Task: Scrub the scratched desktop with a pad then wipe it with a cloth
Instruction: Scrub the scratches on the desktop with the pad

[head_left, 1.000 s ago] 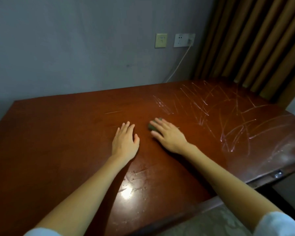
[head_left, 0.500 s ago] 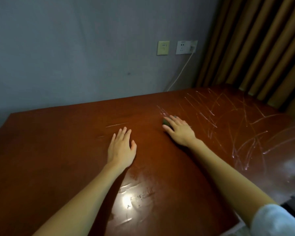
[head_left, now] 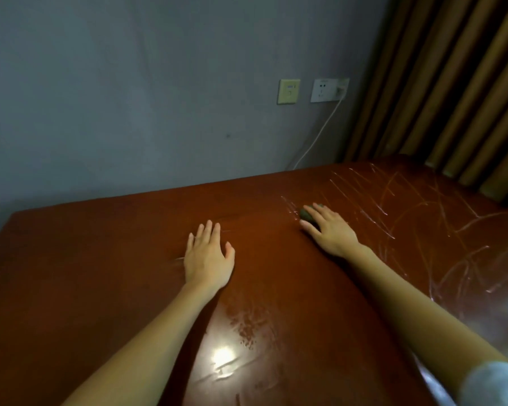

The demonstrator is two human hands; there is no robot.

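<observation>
The reddish-brown desktop point(head_left: 100, 273) fills the lower view, with pale scratches point(head_left: 393, 206) spread over its right part. My right hand point(head_left: 330, 230) lies flat with straight fingers on a small dark green pad point(head_left: 305, 214), pressing it onto the desk at the left edge of the scratched area; most of the pad is hidden under the fingers. My left hand point(head_left: 207, 256) rests palm down on the desk to the left, fingers straight, holding nothing. No cloth is in view.
A grey wall point(head_left: 129, 98) stands behind the desk, with a switch plate point(head_left: 288, 91) and a socket point(head_left: 326, 89) from which a white cable point(head_left: 317, 136) drops behind the desk. Brown curtains point(head_left: 452, 83) hang at the right. A wet sheen point(head_left: 226, 353) shows near the front.
My right hand has slid the pad away from me and to the right, toward the scratches. My left hand stays flat on the desk. The view has tilted up.
</observation>
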